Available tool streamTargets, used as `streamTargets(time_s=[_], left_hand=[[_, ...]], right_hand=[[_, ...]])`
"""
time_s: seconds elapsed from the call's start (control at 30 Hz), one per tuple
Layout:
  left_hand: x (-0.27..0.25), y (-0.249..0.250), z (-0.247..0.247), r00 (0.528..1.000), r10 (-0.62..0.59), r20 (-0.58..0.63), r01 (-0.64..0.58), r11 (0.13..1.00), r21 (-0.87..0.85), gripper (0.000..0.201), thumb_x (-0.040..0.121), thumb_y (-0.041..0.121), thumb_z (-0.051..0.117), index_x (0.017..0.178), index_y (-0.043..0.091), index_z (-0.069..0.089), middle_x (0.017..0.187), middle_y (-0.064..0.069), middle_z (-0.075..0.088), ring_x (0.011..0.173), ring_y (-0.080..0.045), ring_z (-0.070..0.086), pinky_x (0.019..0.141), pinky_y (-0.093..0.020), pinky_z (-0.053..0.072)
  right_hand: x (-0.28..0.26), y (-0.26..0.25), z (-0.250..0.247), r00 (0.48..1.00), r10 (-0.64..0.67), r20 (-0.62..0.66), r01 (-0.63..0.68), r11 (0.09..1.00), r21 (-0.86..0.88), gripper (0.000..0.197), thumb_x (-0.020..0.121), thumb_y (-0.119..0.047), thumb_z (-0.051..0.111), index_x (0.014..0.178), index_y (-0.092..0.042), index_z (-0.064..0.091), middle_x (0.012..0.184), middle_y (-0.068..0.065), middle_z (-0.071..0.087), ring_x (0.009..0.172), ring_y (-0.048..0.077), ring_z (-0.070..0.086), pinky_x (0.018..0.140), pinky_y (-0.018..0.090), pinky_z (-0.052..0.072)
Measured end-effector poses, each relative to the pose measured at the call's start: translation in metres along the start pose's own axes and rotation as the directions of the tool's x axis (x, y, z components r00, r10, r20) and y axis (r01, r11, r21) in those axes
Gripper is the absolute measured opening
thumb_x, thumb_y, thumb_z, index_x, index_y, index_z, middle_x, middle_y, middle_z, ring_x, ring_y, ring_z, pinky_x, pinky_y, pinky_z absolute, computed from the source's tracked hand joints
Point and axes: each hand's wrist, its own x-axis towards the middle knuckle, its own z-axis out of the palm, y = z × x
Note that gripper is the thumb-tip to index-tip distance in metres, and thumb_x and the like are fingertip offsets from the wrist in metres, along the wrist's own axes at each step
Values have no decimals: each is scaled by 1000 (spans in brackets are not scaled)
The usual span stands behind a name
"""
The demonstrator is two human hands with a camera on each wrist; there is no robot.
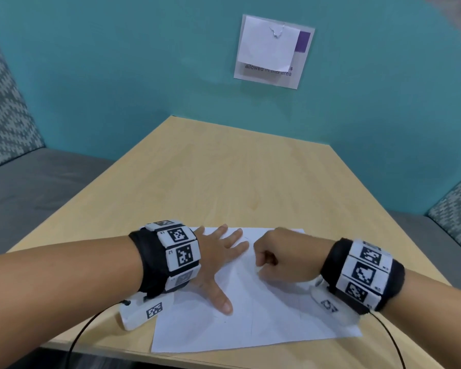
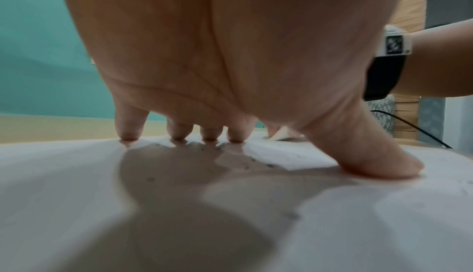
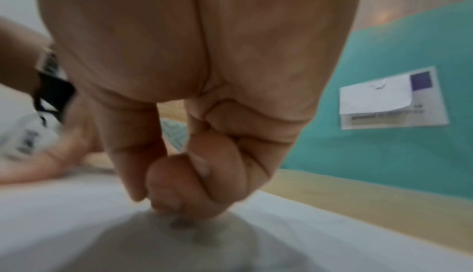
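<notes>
A white sheet of paper [image 1: 264,315] lies flat near the front edge of a light wooden table [image 1: 224,169]. My left hand [image 1: 218,251] lies flat on the sheet's left part with its fingers spread; in the left wrist view the fingertips [image 2: 129,134] and thumb press on the paper [image 2: 76,195]. My right hand [image 1: 280,257] is curled into a fist on the sheet's upper right. In the right wrist view, thumb and index tips [image 3: 176,201] meet and touch the paper [image 3: 332,225]. I see nothing held between them.
The table's far end meets a teal wall with a paper-covered sign [image 1: 273,50]. Grey upholstered benches stand at the left [image 1: 37,182] and right [image 1: 458,209]. A black cable [image 1: 85,331] hangs from my left wrist over the front edge.
</notes>
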Motion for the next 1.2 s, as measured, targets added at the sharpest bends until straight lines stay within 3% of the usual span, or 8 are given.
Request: streamTargets(time_s=[0.1,0.37,0.5,0.67,0.83,0.97,1.1,1.2], left_hand=[[-1,0,-1,1000,2,7,-2,1000,-2,128,73,78,64,155,31,-23,161,8,-32,149,-21,-28,119,-61,-6],[4,12,-17,1000,-2,-27,4,996,84,120,76,77,62,159,28,-10,165,4,-23,151,-25,-23,119,-62,-7],[19,16,-11,997,39,-70,-38,999,17,112,78,78,57,157,39,-11,167,5,-17,152,-26,-18,116,-64,-6],[18,18,-9,996,55,-65,-54,998,9,96,81,75,57,157,41,8,166,3,-19,152,-27,-18,118,-65,-3],[22,14,-8,997,63,-41,-62,998,9,108,79,80,55,157,41,-9,166,5,-20,152,-29,-18,117,-67,-3],[18,16,-10,996,65,-58,-65,998,8,97,82,75,56,157,42,5,166,2,-19,152,-29,-17,117,-67,1],[20,15,-9,998,53,-36,-52,998,27,106,80,79,53,156,42,-10,166,3,-20,152,-29,-18,117,-68,0],[20,15,-8,998,51,-43,-50,998,22,107,80,78,55,157,41,-11,166,3,-20,152,-29,-18,117,-68,1]], right_hand=[[-4,-11,6,997,-60,55,58,998,36,13,82,-26,61,88,-16,66,72,-8,62,68,11,55,71,32,53],[5,15,-2,999,31,-22,-30,999,26,6,83,-25,64,84,-19,64,69,-12,55,61,6,49,60,22,43],[3,12,-7,999,46,-20,-46,999,7,2,86,-22,63,86,-21,62,71,-13,53,61,3,47,60,21,40],[-7,-13,10,992,-114,43,112,993,47,8,86,-21,62,89,-14,64,74,-5,59,62,7,49,60,21,41],[0,5,-9,1000,15,-2,-15,999,33,12,85,-19,63,90,-8,66,78,3,64,64,13,49,60,24,42],[-5,-10,5,992,-92,84,86,993,76,7,85,-22,63,88,-15,62,75,-7,58,64,8,49,59,21,41],[0,6,-7,999,17,32,-19,997,75,7,85,-24,66,89,-19,65,68,-13,54,60,3,48,61,21,41],[-4,0,2,998,-45,51,42,997,63,6,85,-25,65,89,-20,64,69,-14,54,61,2,50,60,17,40]])
